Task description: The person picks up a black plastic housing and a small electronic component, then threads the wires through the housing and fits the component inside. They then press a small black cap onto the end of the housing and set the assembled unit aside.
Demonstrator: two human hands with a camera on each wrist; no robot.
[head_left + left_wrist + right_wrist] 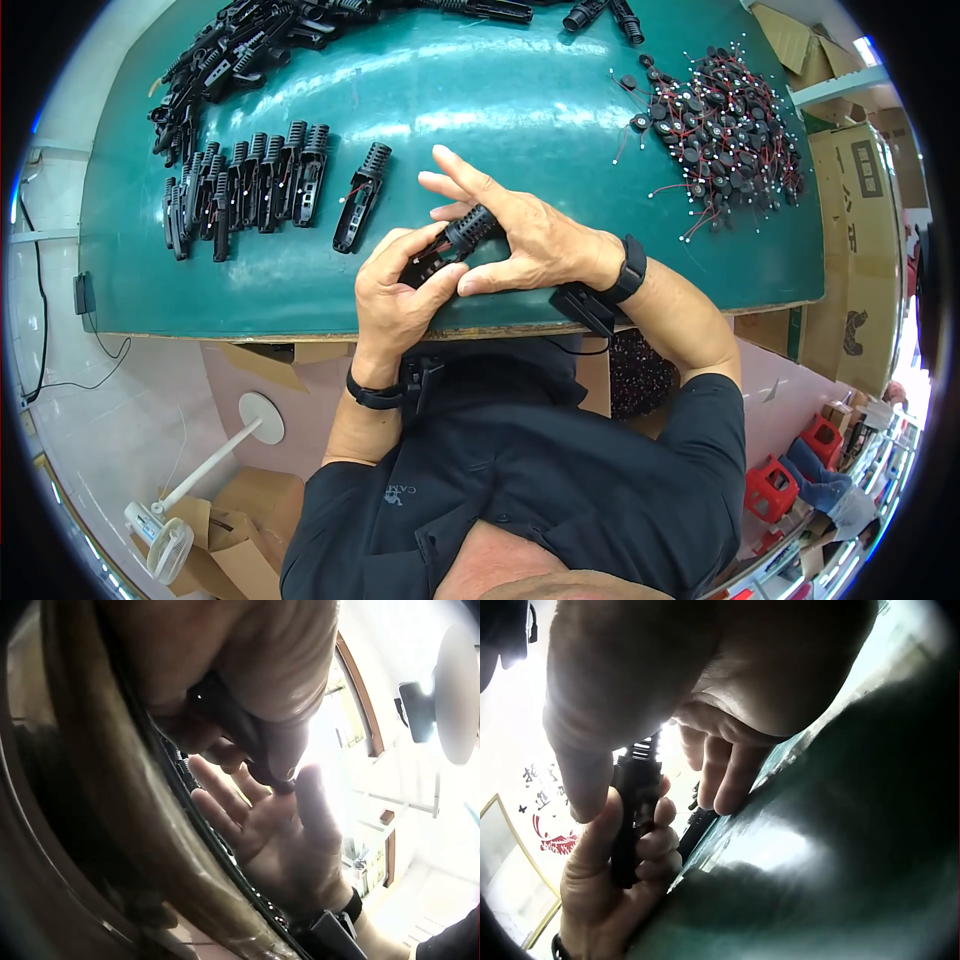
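My left hand (pixel 388 298) grips a black plastic housing (pixel 471 230) with a ribbed neck, just above the table's front edge. Its thumb lies along one side and the fingers wrap the other, as the right wrist view shows, with the ribbed neck (pixel 640 750) pointing up. My right hand (pixel 545 240) is spread around the neck end, fingers extended and thumb reaching close to the left thumb. In the left wrist view its palm (pixel 281 836) faces the held housing. A similar housing (pixel 361 198) with a bit of red wire lies alone beyond my left hand.
A row of similar black housings (pixel 268 180) lies to the left on the green table (pixel 480 110). More black parts (pixel 240 55) are heaped at the back left. A pile of small black discs with red wires (pixel 725 140) covers the right side. Cardboard boxes (pixel 850 240) stand beyond.
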